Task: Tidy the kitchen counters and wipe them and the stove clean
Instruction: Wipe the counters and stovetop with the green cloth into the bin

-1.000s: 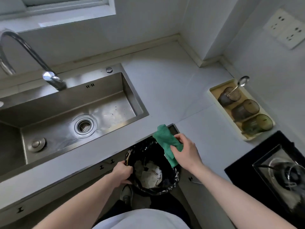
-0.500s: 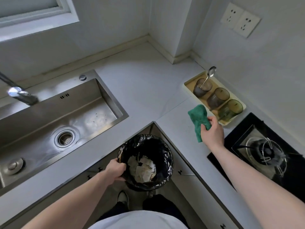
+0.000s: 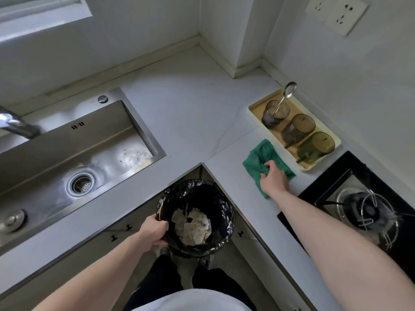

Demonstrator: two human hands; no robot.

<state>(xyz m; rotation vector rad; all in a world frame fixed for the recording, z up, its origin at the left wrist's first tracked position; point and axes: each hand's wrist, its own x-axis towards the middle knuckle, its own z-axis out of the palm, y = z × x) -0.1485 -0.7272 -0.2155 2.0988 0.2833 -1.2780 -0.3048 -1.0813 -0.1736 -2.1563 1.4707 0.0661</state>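
A green cloth [image 3: 258, 160] lies spread on the pale counter [image 3: 202, 117] between the tray and the stove. My right hand [image 3: 272, 179] rests on top of it, fingers curled into the fabric. My left hand [image 3: 153, 228] grips the left rim of a black-lined bin [image 3: 195, 217] held below the counter's inner corner; crumpled paper lies inside it. The black gas stove [image 3: 368, 212] sits at the lower right, just past my right forearm.
A cream tray [image 3: 253, 108] by the right wall holds three tinted glasses, one with a spoon [image 3: 286, 95]. A steel sink [image 3: 74, 158] with a tap [image 3: 18, 126] fills the left. Wall sockets [image 3: 336, 12] sit top right. My legs stand below the bin.
My right hand carried the green cloth from above the bin over to the right and set it down on the counter beside the tray. The left hand kept its grip on the bin.
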